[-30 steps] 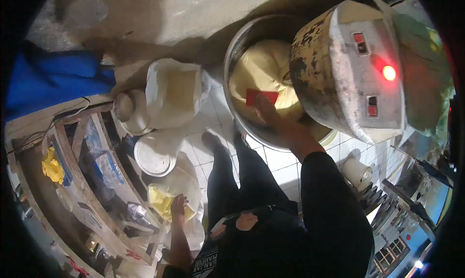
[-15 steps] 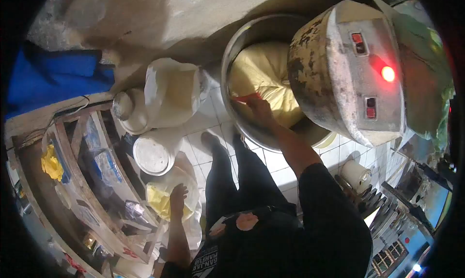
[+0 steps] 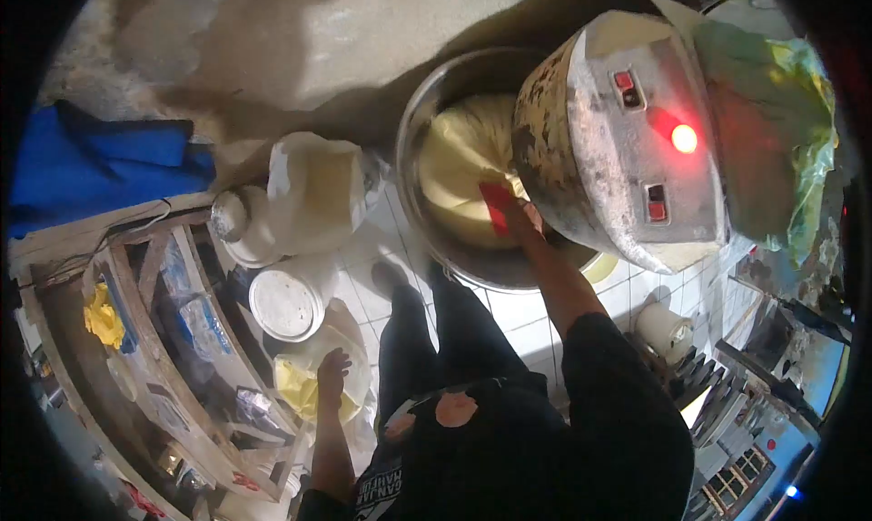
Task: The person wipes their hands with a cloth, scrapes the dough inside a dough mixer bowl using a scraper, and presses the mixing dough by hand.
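Near: black printed shirt [image 3: 454, 457] and dark trousers [image 3: 409, 330] seen from above. Left hand [image 3: 333, 376] held low beside the rack, fingers released and loosely spread, over yellow plastic [image 3: 295, 389] in a pale bag; contact can't be told. Right arm extended forward. Red scraper [image 3: 495, 205] grasped in right hand [image 3: 525, 223], fingers closed round one edge, exact grip partly hidden. Scraper is positioned over the pale dough [image 3: 459, 158], next to the mixer head [image 3: 581, 148]; whether dough is touched can't be told. Dough is contained in a large metal bowl [image 3: 414, 171], partly covered from view by the mixer head. On the mixer panel, red lamp [image 3: 684, 138] is lit, between two red-and-black switches. Lidded white bucket [image 3: 286, 303] and open white sack [image 3: 291, 180] are placed left of the bowl on tiled floor [image 3: 518, 321]. Slatted wooden rack [image 3: 159, 348] further left. Blue cloth [image 3: 109, 162] is draped by the stained wall [image 3: 381, 39].
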Motion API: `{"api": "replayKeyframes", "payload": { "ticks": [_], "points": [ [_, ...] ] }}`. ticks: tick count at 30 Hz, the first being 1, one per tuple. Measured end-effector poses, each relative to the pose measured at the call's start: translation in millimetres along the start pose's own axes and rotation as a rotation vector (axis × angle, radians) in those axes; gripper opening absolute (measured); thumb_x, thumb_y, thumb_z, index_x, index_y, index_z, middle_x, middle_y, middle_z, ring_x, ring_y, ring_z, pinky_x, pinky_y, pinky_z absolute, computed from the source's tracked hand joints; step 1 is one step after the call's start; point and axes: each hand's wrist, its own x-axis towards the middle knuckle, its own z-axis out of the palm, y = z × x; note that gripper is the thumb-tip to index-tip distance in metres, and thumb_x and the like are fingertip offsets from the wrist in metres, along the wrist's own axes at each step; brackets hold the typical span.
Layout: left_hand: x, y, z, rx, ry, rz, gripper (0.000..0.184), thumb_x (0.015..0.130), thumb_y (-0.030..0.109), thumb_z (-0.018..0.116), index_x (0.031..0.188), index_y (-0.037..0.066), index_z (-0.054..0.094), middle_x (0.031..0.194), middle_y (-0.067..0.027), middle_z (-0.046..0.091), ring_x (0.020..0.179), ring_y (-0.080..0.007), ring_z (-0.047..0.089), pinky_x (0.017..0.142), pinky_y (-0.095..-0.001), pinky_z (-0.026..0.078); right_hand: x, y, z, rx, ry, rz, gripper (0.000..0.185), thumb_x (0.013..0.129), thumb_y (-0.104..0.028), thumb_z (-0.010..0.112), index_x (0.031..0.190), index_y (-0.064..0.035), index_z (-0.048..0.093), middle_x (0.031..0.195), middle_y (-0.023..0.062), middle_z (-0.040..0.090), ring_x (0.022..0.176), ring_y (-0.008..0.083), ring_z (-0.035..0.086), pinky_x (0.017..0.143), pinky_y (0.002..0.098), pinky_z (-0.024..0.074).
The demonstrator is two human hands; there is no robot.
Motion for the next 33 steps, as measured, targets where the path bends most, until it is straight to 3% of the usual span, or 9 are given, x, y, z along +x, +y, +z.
{"api": "replayKeyframes", "payload": {
  "ticks": [8, 11, 14, 16, 21, 25, 27, 30, 33],
  "points": [
    [10, 7, 5, -0.073, 0.034, 0.047, 0.033, 0.095, 0.022, 0.053, 0.125, 0.006, 0.056, 0.108, -0.0072, 0.065, 0.093, -0.0180, 0.063, 0.077, -0.0312, 0.047, -18, 4, 19, 0.230, -0.112, -0.261, 0.038, 0.094, -0.037, 0.045, 0.109, -0.0067, 0.064, 0.096, 0.0199, 0.067, 0.083, 0.0356, 0.067, 0.069, 0.0475, 0.0522],
    [5, 2, -2, -0.078, 0.052, 0.060, 0.034, 0.094, 0.022, 0.054, 0.125, 0.006, 0.056, 0.107, -0.0070, 0.066, 0.091, -0.0177, 0.064, 0.075, -0.0306, 0.047, -17, -7, 5, 0.575, -0.258, 0.104, 0.039, 0.096, -0.040, 0.041, 0.114, -0.0125, 0.063, 0.103, 0.0161, 0.067, 0.085, 0.0311, 0.066, 0.072, 0.0439, 0.0514],
    [1, -3, 3, -0.072, 0.048, 0.036, 0.035, 0.094, 0.022, 0.054, 0.125, 0.006, 0.056, 0.105, -0.0070, 0.066, 0.090, -0.0178, 0.065, 0.074, -0.0304, 0.047, -28, -37, -37, -0.167, -0.176, -0.025, 0.035, 0.101, -0.035, 0.037, 0.124, -0.0239, 0.060, 0.107, 0.0110, 0.067, 0.092, 0.0239, 0.063, 0.082, 0.0379, 0.0485],
    [8, -23, -1, -0.037, 0.035, -0.045, 0.034, 0.094, 0.022, 0.053, 0.124, 0.006, 0.056, 0.105, -0.0071, 0.066, 0.089, -0.0179, 0.065, 0.073, -0.0303, 0.048, -26, -13, -13, 0.047, -0.158, -0.313, 0.035, 0.096, -0.040, 0.042, 0.126, -0.0289, 0.058, 0.111, 0.0093, 0.066, 0.097, 0.0257, 0.063, 0.084, 0.0414, 0.0489],
    [-9, -26, -6, 0.006, 0.085, -0.001, 0.035, 0.096, 0.028, 0.052, 0.122, 0.006, 0.058, 0.107, -0.0089, 0.067, 0.089, -0.0182, 0.066, 0.074, -0.0314, 0.048, -9, 10, 7, 0.219, -0.153, -0.184, 0.045, 0.090, -0.040, 0.054, 0.133, -0.0248, 0.050, 0.110, 0.0070, 0.065, 0.103, 0.0309, 0.063, 0.085, 0.0445, 0.0511],
    [-5, -7, 8, -0.007, 0.046, 0.056, 0.035, 0.096, 0.028, 0.051, 0.122, 0.006, 0.058, 0.108, -0.0091, 0.067, 0.090, -0.0188, 0.066, 0.076, -0.0326, 0.049, -39, -58, -41, 0.405, -0.217, -0.129, 0.041, 0.097, -0.036, 0.043, 0.107, -0.0040, 0.066, 0.105, 0.0177, 0.067, 0.098, 0.0317, 0.064, 0.084, 0.0421, 0.0494],
    [7, -12, 5, -0.019, 0.025, -0.019, 0.035, 0.095, 0.026, 0.052, 0.123, 0.007, 0.058, 0.108, -0.0076, 0.067, 0.092, -0.0192, 0.066, 0.078, -0.0325, 0.049, -37, -95, -58, 0.395, -0.182, -0.387, 0.036, 0.093, -0.029, 0.046, 0.110, -0.0038, 0.064, 0.102, 0.0187, 0.067, 0.096, 0.0346, 0.064, 0.083, 0.0428, 0.0497],
    [15, -6, 5, 0.023, -0.054, 0.131, 0.043, 0.094, 0.032, 0.052, 0.129, 0.005, 0.053, 0.112, -0.0111, 0.065, 0.096, -0.0218, 0.064, 0.078, -0.0358, 0.047, -3, -123, -50, -0.092, -0.669, -0.582, 0.038, 0.089, -0.025, 0.049, 0.120, -0.0042, 0.058, 0.108, 0.0197, 0.065, 0.097, 0.0346, 0.063, 0.083, 0.0424, 0.0495],
    [9, 26, 13, 0.012, -0.042, 0.139, 0.044, 0.095, 0.034, 0.051, 0.130, 0.006, 0.051, 0.114, -0.0100, 0.064, 0.099, -0.0205, 0.063, 0.081, -0.0346, 0.046, -17, -64, -22, -0.091, -0.794, -0.482, 0.034, 0.089, -0.024, 0.049, 0.114, -0.0037, 0.060, 0.104, 0.0200, 0.065, 0.095, 0.0332, 0.064, 0.082, 0.0420, 0.0496]
  ]
}}
